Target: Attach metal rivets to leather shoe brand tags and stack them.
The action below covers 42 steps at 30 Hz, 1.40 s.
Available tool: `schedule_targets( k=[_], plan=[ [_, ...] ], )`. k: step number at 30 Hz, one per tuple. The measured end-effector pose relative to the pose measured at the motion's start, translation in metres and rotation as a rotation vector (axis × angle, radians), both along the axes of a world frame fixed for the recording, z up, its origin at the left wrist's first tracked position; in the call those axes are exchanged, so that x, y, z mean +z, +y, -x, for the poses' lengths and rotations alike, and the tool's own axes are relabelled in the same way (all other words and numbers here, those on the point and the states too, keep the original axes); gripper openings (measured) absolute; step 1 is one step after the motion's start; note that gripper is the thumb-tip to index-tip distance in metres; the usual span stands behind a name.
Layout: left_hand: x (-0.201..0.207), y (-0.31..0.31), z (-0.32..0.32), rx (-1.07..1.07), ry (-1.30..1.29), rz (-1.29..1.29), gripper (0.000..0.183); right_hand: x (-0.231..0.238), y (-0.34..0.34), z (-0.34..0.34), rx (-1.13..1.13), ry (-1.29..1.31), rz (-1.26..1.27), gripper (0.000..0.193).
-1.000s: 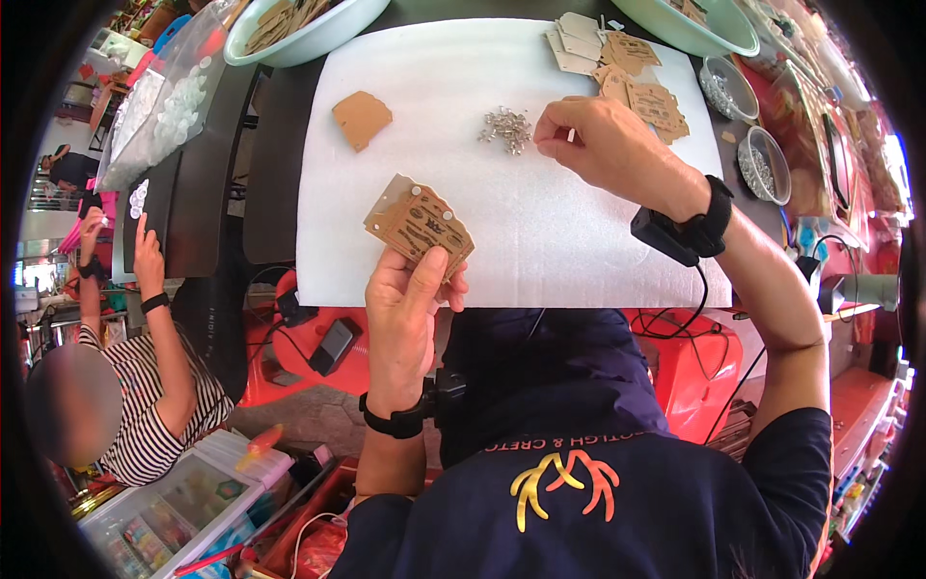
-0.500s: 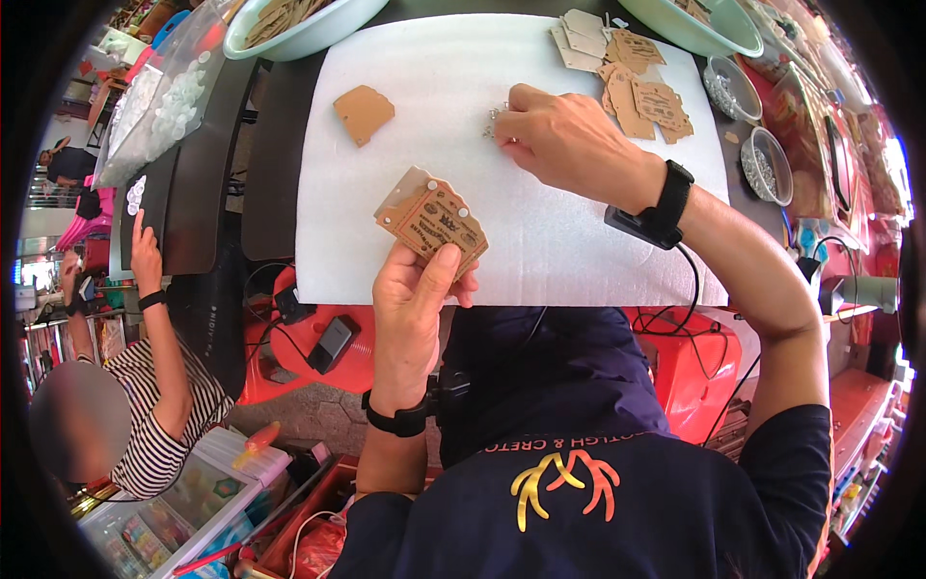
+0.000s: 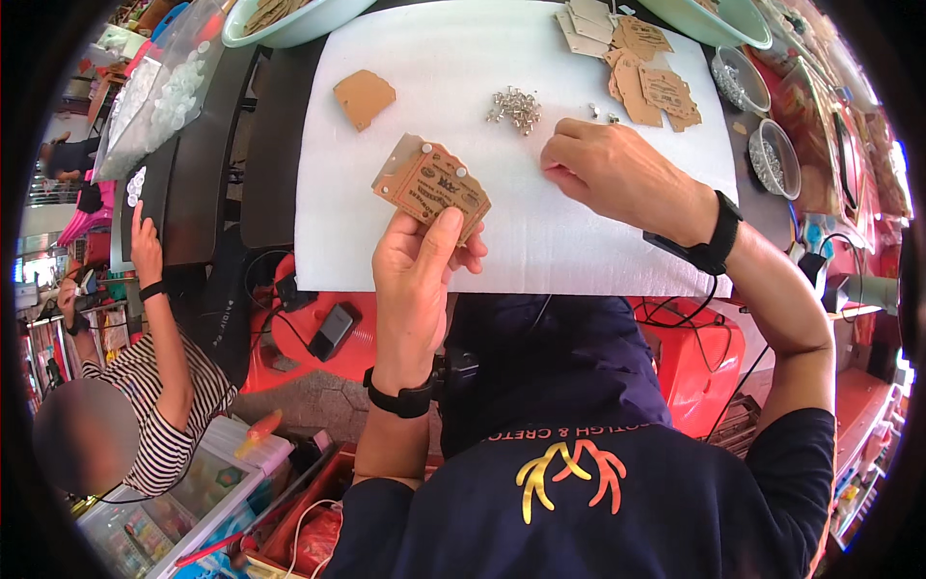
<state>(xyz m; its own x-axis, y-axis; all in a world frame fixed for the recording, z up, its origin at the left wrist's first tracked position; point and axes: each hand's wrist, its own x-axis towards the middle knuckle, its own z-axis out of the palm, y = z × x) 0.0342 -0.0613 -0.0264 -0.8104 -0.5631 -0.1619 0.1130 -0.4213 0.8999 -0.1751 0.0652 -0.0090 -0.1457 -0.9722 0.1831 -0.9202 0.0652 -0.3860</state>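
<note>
Brown cards (image 3: 436, 180) pinched in left hand (image 3: 413, 268); right hand (image 3: 622, 177) loosely curled

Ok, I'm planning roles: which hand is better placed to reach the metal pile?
Likely the right hand: it's nearer the pile, though perhaps not empty; the left hand holds cards.

the brown cards (image 3: 436, 185) sit as a thin stack in the left hand (image 3: 415, 265), tilted above the near part of a white sheet (image 3: 540, 241), dark print facing up, a paler piece jutting at their left edge. two round, pale studs (image 3: 460, 172) show near the upper edge. small silvery metal pieces (image 3: 515, 109) lie in a loose heap farther up the sheet, with a few apart to the right.
</note>
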Motion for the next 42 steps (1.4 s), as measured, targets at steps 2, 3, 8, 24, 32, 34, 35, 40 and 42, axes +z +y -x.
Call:
schedule_targets(
  k=[2, 3, 8, 24, 32, 34, 35, 40, 42],
  plan=[
    [0.000, 0.000, 0.002, 0.011, -0.022, 0.006, 0.022, 0.002, 0.002, 0.002, 0.008, 0.007, -0.010, 0.011],
    [0.002, 0.001, 0.003, 0.011, -0.024, 0.006, 0.022, 0.003, 0.002, 0.003, 0.014, 0.022, -0.020, 0.012],
    [0.002, 0.003, 0.009, -0.005, -0.036, 0.041, 0.022, 0.002, -0.002, 0.003, 0.007, 0.090, -0.009, 0.010],
    [0.019, 0.024, 0.042, -0.010, 0.061, 0.086, 0.023, 0.001, 0.018, -0.029, -0.222, -1.324, 0.029, 0.018],
    [0.023, 0.031, 0.046, -0.038, 0.074, 0.080, 0.023, 0.001, 0.025, -0.033, -0.202, -1.536, 0.205, 0.019],
    [0.024, 0.033, 0.046, -0.024, 0.083, 0.083, 0.023, -0.001, 0.026, -0.033, -0.184, -1.511, 0.216, 0.019],
    [0.024, 0.033, 0.047, -0.026, 0.081, 0.085, 0.023, -0.002, 0.027, -0.033, -0.166, -1.487, 0.226, 0.020],
    [0.021, 0.034, 0.049, -0.010, 0.102, 0.059, 0.021, 0.002, 0.029, -0.037, -0.217, -1.388, 0.227, 0.021],
    [0.021, 0.034, 0.050, -0.015, 0.100, 0.063, 0.021, 0.003, 0.030, -0.038, -0.242, -1.340, 0.222, 0.020]
  ],
)
